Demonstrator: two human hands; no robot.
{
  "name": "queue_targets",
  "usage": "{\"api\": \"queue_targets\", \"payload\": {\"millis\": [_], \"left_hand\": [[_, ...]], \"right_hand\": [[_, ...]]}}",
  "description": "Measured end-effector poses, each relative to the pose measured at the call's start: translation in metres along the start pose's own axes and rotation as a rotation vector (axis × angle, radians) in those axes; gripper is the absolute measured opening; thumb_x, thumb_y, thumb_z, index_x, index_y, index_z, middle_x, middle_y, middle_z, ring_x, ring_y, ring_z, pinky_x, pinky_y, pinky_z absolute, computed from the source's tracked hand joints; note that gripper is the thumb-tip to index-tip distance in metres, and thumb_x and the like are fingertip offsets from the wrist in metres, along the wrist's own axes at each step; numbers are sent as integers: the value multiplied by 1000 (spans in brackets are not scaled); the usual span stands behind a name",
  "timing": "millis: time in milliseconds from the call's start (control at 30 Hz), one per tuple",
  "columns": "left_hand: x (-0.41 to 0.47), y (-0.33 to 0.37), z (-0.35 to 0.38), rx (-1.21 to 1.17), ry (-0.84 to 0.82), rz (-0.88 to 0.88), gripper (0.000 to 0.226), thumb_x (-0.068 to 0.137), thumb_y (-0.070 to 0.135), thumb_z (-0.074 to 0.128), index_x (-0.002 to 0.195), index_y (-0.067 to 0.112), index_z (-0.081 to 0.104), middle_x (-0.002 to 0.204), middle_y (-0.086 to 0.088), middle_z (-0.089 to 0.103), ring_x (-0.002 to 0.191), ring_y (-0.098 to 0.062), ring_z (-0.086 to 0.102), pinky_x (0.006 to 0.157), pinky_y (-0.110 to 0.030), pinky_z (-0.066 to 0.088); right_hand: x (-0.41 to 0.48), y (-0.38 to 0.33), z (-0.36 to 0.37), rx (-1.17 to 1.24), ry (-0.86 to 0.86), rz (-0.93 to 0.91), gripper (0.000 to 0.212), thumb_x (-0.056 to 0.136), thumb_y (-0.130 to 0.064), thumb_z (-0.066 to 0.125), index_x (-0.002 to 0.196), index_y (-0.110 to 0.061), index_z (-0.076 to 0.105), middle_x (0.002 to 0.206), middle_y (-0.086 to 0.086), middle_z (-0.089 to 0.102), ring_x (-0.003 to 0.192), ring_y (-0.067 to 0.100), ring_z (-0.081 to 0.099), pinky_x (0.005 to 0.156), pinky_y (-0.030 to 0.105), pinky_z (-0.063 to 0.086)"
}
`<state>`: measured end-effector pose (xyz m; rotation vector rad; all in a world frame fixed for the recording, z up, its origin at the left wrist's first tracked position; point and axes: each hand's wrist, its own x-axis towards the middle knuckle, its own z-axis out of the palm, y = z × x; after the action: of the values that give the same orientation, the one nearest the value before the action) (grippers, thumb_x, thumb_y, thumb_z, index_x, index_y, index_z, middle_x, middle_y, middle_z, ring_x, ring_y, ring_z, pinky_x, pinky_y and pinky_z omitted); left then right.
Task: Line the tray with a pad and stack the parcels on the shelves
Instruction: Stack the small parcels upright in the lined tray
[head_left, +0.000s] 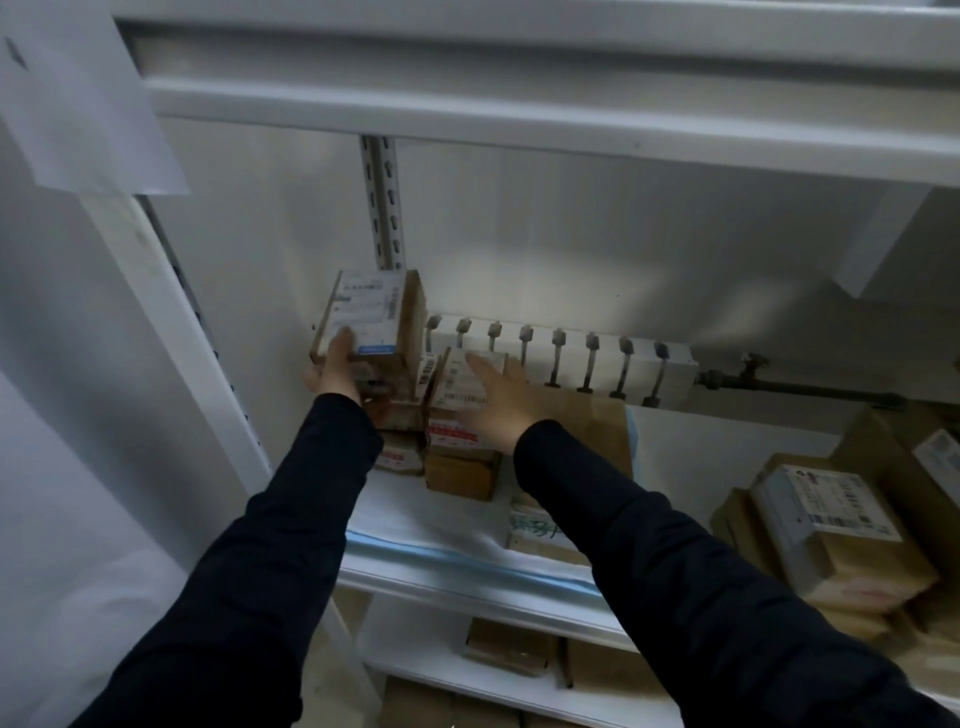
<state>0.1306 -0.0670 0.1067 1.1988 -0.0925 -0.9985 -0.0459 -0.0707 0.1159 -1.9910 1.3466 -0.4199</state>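
The left hand grips the lower corner of an upright box, its fingers lying up the face where a white label with a blue strip is stuck; the print on the label is too blurred to read. The right hand is spread wide with straight fingers, the fingertips touching the white barcode label of a flat parcel just beside the upright box. Whether the palm also rests on the parcel cannot be told. Both arms wear dark sleeves. The two parcels sit on top of a stack of boxes made of brown cardboard, some with red-printed tape whose words cannot be made out. The stack stands at the back left of a white shelf, which is lined with a white pad with a blue edge along the front. Another parcel with green handwriting, unreadable, lies on the pad partly under the right sleeve. Behind the shelf runs a white radiator with a dark pipe leading off to the right. To the right, a heap of parcels with white labels lies lower down. More boxes sit on a lower shelf, and a sheet of paper hangs at the upper left.
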Motion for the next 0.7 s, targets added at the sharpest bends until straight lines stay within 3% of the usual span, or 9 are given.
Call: {"api": "queue_targets", "payload": {"millis": [67, 133, 200, 267, 333, 533, 700], "left_hand": [[10, -5, -2, 35, 12, -47, 76, 65, 52, 71, 129, 22, 43, 116, -11, 57, 99, -31, 61, 64, -43, 57], [16, -10, -4, 48, -27, -105, 92, 53, 55, 79, 131, 23, 43, 117, -11, 57, 100, -34, 61, 66, -49, 57], [40, -20, -8, 108, -59, -165, 119, 20, 58, 88, 128, 28, 48, 120, -12, 60, 100, -37, 63, 69, -55, 55], [78, -34, -13, 123, -60, -176, 127, 6, 57, 87, 125, 31, 52, 120, -12, 63, 100, -39, 64, 75, -60, 51], [77, -37, -12, 155, -44, -160, 129, 5, 60, 86, 125, 28, 52, 118, -12, 64, 99, -38, 64, 75, -58, 53], [67, -37, -9, 259, -39, -82, 139, 5, 79, 73, 130, 26, 47, 116, -15, 62, 98, -39, 63, 69, -57, 55], [70, -38, -12, 379, -123, -116, 134, -1, 80, 69, 119, 22, 57, 110, -16, 67, 97, -38, 66, 80, -56, 54]], "right_hand": [[6, 11, 8, -126, -75, 53, 79, 94, -21, 58, 151, -39, 6, 158, 11, -22, 140, 33, 30, 100, 27, 42], [11, 19, 15, -194, -69, 61, 77, 95, -21, 56, 151, -36, 6, 158, 14, -17, 138, 33, 34, 102, 27, 42], [15, 23, 21, -249, -36, 36, 70, 97, -21, 52, 152, -30, 11, 159, 18, 7, 133, 32, 41, 103, 29, 42], [18, 23, 22, -314, -11, -4, 62, 99, -18, 46, 152, -23, 15, 148, 16, 38, 122, 29, 51, 97, 31, 46], [17, 21, 20, -362, 9, -30, 55, 100, -16, 43, 151, -17, 21, 138, 16, 49, 117, 28, 55, 95, 33, 48], [15, 21, 22, -409, 55, -60, 36, 99, -10, 41, 135, -7, 41, 133, 17, 53, 114, 29, 56, 93, 37, 50], [13, 22, 18, -379, 25, -56, 43, 101, -13, 39, 144, -9, 33, 141, 17, 46, 120, 29, 52, 97, 35, 47]]}}
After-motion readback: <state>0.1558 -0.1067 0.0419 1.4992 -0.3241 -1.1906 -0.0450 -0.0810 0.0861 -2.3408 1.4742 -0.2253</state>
